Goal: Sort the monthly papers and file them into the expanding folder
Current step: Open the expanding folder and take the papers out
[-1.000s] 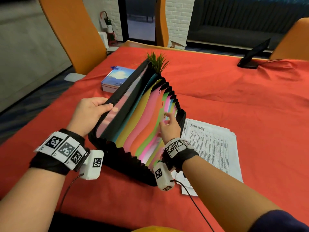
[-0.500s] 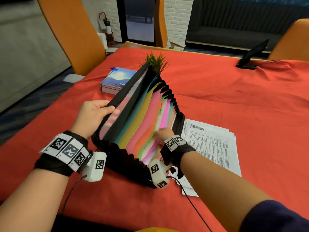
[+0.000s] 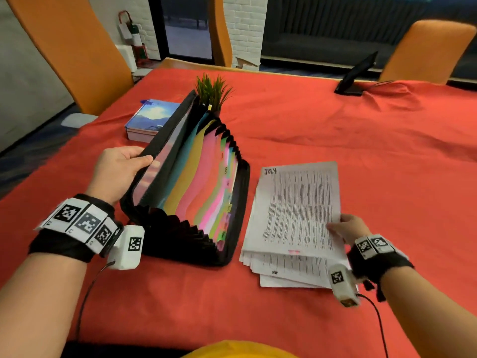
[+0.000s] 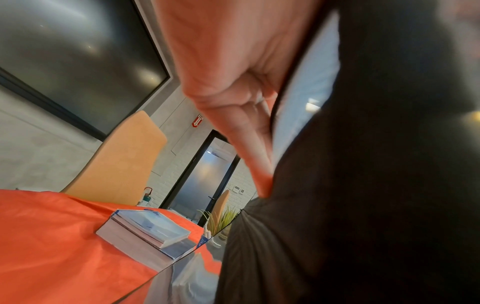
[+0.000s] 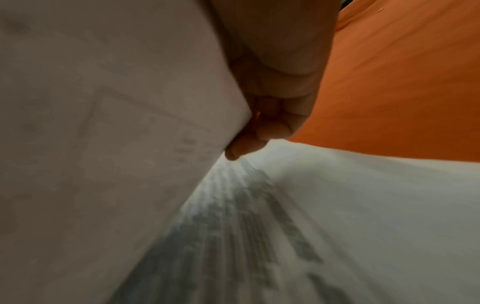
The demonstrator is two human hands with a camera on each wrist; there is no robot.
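Right hand (image 3: 344,228) pinches right edge of white printed sheet headed JULY (image 3: 299,208), lifted off white paper stack (image 3: 284,272) on red-clothed desk (image 3: 387,156). Black expanding folder with coloured dividers (image 3: 196,192) lies directly left of grip — pockets run near-to-far. Left hand (image 3: 118,171) clamps folder's front flap, holding it open — next move likely leftward.
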